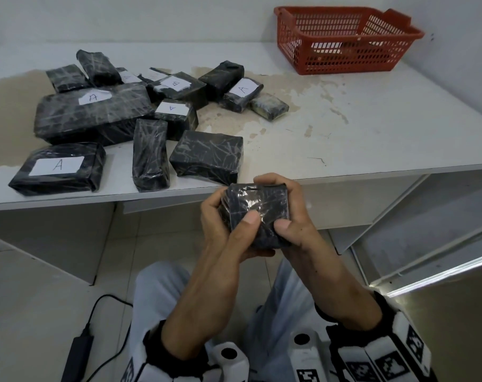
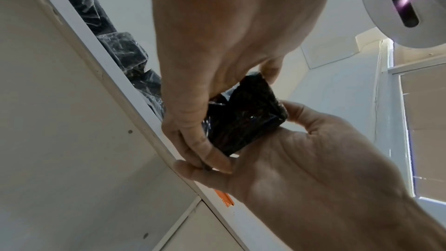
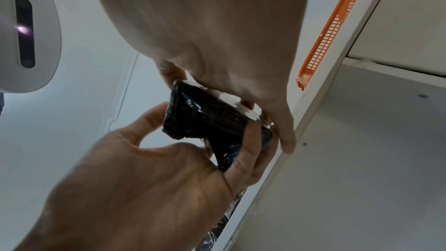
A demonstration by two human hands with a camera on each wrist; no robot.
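Both hands are curled round one small black parcel (image 1: 257, 208). The left hand (image 1: 223, 230) clasps its left side with the thumb pressed on the upper face. The right hand (image 1: 296, 224) holds the right side, thumb on the same face and fingers hooked over the far end. The small black parcel is in the air just off the front edge of the table (image 1: 372, 139), over the person's lap and touching nothing but the hands. It sits between the two palms, its broad face tilted up toward the head camera. The right wrist view shows a white label (image 3: 231, 100) on the face under the right fingers; what is written on it cannot be read. By its looks the small black parcel is light and box-stiff under the wrap. The glossy film and tape would make it slick, so a hold across two opposite sides with the thumbs on top, as here, seems safest. Pinching the loose folds of wrap at the ends would likely let it slip or tear. The label face is best left uncovered if it has to be read. The other wrapped parcels (image 1: 206, 154) lie crowded on the left half of the table, some with white labels marked A or B. A red mesh basket (image 1: 344, 37) stands at the table's far right corner.
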